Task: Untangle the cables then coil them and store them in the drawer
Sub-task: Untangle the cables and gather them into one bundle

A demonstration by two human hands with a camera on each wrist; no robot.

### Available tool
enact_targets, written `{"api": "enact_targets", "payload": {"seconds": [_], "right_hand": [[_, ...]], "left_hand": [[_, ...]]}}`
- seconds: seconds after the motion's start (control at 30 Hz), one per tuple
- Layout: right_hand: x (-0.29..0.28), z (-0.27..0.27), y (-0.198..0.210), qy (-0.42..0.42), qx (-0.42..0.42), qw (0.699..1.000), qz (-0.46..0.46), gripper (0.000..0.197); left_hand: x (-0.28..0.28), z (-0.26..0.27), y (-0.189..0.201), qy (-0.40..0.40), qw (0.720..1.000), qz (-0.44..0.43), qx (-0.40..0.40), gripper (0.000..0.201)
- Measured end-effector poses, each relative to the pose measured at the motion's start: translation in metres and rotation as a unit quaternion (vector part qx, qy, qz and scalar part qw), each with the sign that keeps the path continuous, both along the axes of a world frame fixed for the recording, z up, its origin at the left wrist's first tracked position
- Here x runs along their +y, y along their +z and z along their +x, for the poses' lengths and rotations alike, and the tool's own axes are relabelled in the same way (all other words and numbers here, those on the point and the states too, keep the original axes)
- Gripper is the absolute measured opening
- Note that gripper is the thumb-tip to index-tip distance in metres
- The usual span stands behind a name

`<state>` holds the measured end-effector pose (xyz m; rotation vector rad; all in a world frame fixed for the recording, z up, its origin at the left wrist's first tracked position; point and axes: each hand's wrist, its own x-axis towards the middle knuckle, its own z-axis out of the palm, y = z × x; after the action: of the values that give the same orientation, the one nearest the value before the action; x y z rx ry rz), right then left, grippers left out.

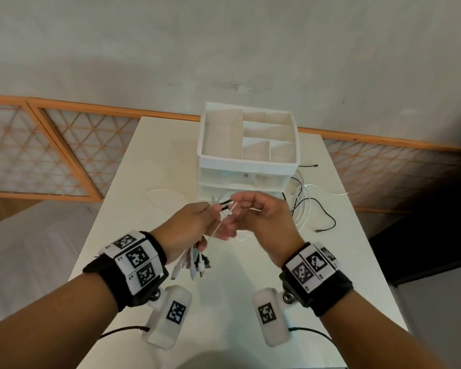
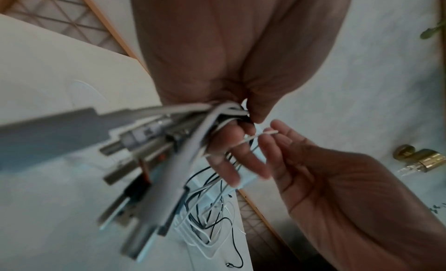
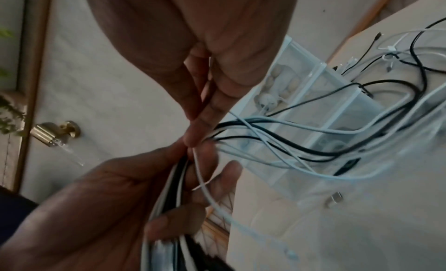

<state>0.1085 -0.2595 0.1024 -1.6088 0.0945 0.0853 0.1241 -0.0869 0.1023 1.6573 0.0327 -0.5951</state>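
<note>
Cables [image 1: 197, 258] hang bunched from my left hand [image 1: 186, 225], fingers curled round them, plugs dangling above the surface [image 1: 224, 302]. My right hand [image 1: 264, 217] pinches strands just beside it. Loose loops [image 1: 308, 206] trail beside the drawer unit [image 1: 246, 153]. Which strand I pinch is blurred; the drawers' contents are hard to make out.

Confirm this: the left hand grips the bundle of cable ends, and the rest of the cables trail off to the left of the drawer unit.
Wrong side. The left hand does grip the bundle of cable ends, but the head view shows the loose cables trailing to the right of the drawer unit.
</note>
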Motion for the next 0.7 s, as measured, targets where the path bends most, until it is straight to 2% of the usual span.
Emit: {"api": "enact_targets", "payload": {"seconds": [0.1,0.23,0.37,0.47,0.53,0.63,0.7], "right_hand": [[-0.01,0.006,0.014,-0.065,-0.033,0.995,-0.063,0.022],[-0.046,0.02,0.021,-0.168,-0.076,0.967,-0.176,0.008],[-0.082,0.033,0.03,-0.252,-0.048,0.948,-0.19,0.021],[-0.099,0.044,0.023,-0.267,-0.01,0.945,-0.189,0.029],[-0.111,0.051,0.012,-0.261,0.038,0.942,-0.206,0.032],[-0.127,0.06,0.011,-0.228,0.076,0.943,-0.229,0.035],[-0.134,0.068,0.024,-0.208,0.045,0.951,-0.222,0.031]], "left_hand": [[-0.003,0.0,0.0,-0.018,1.0,0.002,-0.003,0.031],[0.011,0.007,-0.007,-0.001,0.999,0.034,-0.003,0.033],[0.024,0.01,-0.012,0.024,0.999,0.019,0.019,0.035],[0.024,0.01,-0.008,0.048,0.997,-0.04,0.054,0.031],[0.025,0.01,-0.006,0.038,0.997,-0.032,0.054,0.031],[0.034,0.012,-0.006,-0.014,0.998,0.052,0.011,0.036],[0.04,0.013,-0.006,-0.058,0.99,0.126,-0.035,0.042]]}}
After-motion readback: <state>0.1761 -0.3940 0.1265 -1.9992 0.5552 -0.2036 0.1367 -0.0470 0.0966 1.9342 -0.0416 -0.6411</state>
